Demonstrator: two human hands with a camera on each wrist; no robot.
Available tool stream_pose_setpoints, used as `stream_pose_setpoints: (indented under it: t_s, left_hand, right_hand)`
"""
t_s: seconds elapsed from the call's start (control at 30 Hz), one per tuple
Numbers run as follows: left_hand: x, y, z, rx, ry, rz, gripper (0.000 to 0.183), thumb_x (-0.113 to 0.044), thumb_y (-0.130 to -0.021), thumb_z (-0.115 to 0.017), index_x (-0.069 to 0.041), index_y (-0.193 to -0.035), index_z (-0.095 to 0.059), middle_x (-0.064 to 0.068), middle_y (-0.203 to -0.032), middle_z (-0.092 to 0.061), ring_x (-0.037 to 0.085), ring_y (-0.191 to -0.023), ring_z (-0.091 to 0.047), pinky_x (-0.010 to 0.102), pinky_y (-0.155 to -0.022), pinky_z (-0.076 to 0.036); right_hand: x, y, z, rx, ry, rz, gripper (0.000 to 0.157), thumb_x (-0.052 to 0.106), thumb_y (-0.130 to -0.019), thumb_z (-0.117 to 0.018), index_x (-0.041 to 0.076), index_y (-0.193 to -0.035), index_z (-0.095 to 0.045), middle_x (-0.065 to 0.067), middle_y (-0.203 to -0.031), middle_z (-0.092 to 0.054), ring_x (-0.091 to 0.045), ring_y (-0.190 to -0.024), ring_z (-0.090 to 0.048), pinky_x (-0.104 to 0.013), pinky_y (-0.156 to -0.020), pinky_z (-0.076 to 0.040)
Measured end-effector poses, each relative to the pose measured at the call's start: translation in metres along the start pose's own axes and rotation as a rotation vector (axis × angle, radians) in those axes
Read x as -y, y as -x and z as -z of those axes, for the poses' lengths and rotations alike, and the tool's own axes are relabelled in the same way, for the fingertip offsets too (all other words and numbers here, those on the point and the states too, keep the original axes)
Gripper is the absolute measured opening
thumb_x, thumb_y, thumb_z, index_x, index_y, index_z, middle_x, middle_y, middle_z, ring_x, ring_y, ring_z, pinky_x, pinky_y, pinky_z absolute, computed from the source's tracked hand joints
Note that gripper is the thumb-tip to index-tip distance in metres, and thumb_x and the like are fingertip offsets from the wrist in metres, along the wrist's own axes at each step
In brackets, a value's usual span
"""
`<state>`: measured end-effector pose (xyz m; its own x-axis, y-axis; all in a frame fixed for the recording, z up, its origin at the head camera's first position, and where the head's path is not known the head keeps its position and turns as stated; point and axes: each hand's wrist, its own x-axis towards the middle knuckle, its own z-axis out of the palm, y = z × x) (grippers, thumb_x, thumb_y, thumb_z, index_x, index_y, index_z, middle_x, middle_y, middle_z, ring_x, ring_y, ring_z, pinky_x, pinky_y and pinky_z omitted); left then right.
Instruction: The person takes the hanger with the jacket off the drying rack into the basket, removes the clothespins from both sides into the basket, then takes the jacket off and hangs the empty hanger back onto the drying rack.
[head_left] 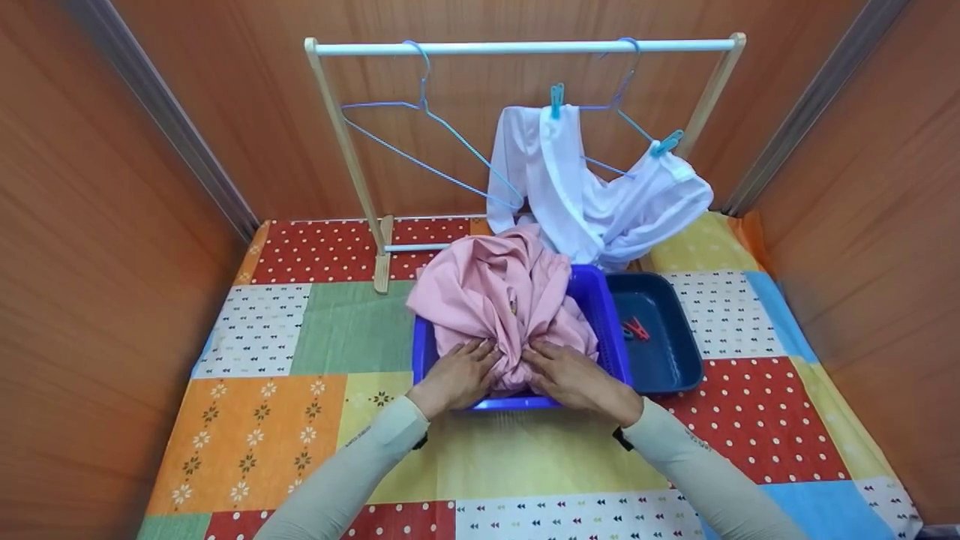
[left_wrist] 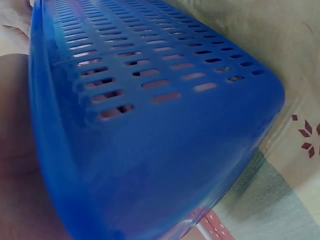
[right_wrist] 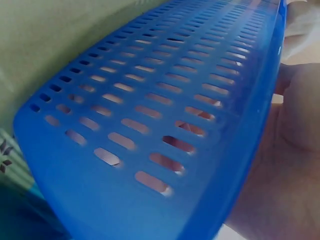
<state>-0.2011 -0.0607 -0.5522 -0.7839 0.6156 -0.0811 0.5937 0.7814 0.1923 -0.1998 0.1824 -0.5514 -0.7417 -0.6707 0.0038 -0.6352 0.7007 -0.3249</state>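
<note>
A pink cloth lies bunched in a blue plastic basket, heaped over its far left rim. My left hand presses on the near left part of the cloth with its fingers spread. Opposite it, my right hand presses on the near right part. Folds draw together between the two hands; both thumbs are mostly hidden. Each wrist view looks along the basket's slotted near wall, and the pink shows through the slots. Part of the right hand shows behind the rim in the right wrist view.
Behind the basket stands a rack with a white rail. A bare blue hanger hangs left; a white garment hangs right, with teal clothespins. A dark tray on the right holds a red clothespin.
</note>
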Motion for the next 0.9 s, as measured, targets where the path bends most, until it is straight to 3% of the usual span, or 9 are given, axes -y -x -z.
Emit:
stream_pose_setpoints:
  t_s: [0.17,0.33,0.53,0.7,0.9]
  left_hand:
    - [0.000,0.005,0.008,-0.079,0.008,-0.040,0.047,-0.031,-0.104,-0.042,-0.008,-0.143,-0.051,0.014,-0.148,-0.051,0.032,-0.138,-0.047,0.047,-0.113,-0.038]
    - [0.001,0.010,0.025,-0.232,0.016,-0.069,0.040,-0.030,-0.101,-0.050,-0.007,-0.132,-0.060,0.014,-0.136,-0.061,0.031,-0.127,-0.057,0.045,-0.106,-0.045]
    - [0.011,0.009,0.050,-0.387,0.059,-0.012,0.035,-0.024,-0.096,-0.060,-0.006,-0.127,-0.062,0.013,-0.129,-0.064,0.032,-0.121,-0.058,0.046,-0.101,-0.048]
    - [0.026,0.004,0.066,-0.405,0.092,0.077,0.046,-0.027,-0.095,-0.062,-0.008,-0.137,-0.056,0.014,-0.142,-0.056,0.033,-0.132,-0.051,0.051,-0.107,-0.043]
    - [0.045,-0.009,0.073,-0.462,0.132,0.132,0.051,-0.026,-0.094,-0.063,-0.008,-0.141,-0.052,0.016,-0.145,-0.052,0.036,-0.136,-0.047,0.055,-0.109,-0.039]
  right_hand:
    - [-0.001,0.001,0.010,-0.031,-0.010,0.039,0.046,0.027,-0.100,-0.054,0.008,-0.142,-0.052,-0.017,-0.145,-0.052,-0.037,-0.131,-0.052,-0.051,-0.109,-0.041]
    - [0.000,0.001,0.030,-0.100,-0.013,0.060,0.040,0.026,-0.098,-0.059,0.007,-0.133,-0.060,-0.014,-0.135,-0.060,-0.032,-0.125,-0.057,-0.047,-0.107,-0.044]
    - [-0.003,-0.002,0.059,-0.143,0.007,-0.035,0.041,0.027,-0.098,-0.059,0.008,-0.134,-0.059,-0.014,-0.138,-0.058,-0.032,-0.130,-0.054,-0.047,-0.109,-0.042]
    - [-0.012,-0.013,0.079,-0.186,-0.006,-0.083,0.046,0.028,-0.097,-0.060,0.010,-0.139,-0.055,-0.015,-0.143,-0.054,-0.036,-0.134,-0.050,-0.052,-0.110,-0.040]
    - [-0.028,-0.033,0.092,-0.314,-0.075,-0.068,0.048,0.021,-0.093,-0.066,0.009,-0.138,-0.056,-0.015,-0.142,-0.055,-0.035,-0.132,-0.052,-0.051,-0.109,-0.041]
